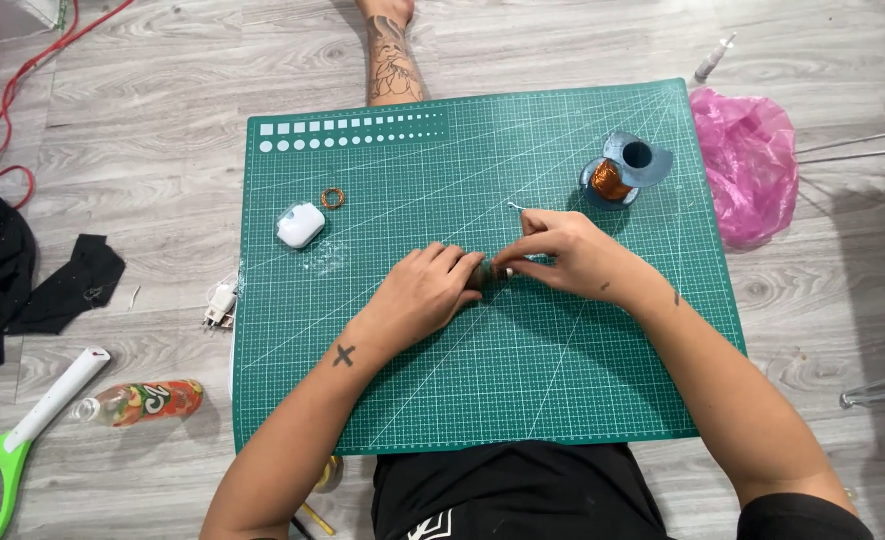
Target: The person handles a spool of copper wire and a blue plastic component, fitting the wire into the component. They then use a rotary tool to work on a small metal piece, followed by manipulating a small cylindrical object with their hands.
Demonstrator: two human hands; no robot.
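Nearest, at the bottom edge: black shorts (523,495) of the seated person, both forearms reaching forward over a green cutting mat (483,390) that lies on a grey wood-look floor (163,90).

Mid-mat: left hand (425,292) curled, fingers closed around a small dark roll (483,275), mostly hidden between the two hands. Right hand (568,255) touching the roll's end, thumb and fingers pinched on a small white tip (510,271); a thin wire end (516,207) sticks up just above the knuckles.

Left of the mat, on the floor: a plastic bottle (141,402) lying on its side, a green and white swatter (23,440), a small white plug (221,304), black cloth (53,285).

Further up the mat: a white earbud case (300,224), a small ring of copper wire (334,198) just beyond it, and well to the right a blue spool of copper wire (618,175).

Beyond: a pink plastic bag (748,165) at the mat's right edge, a small white dropper bottle (713,60), a red cable (23,90) and a tattooed leg (393,55) at the far edge.
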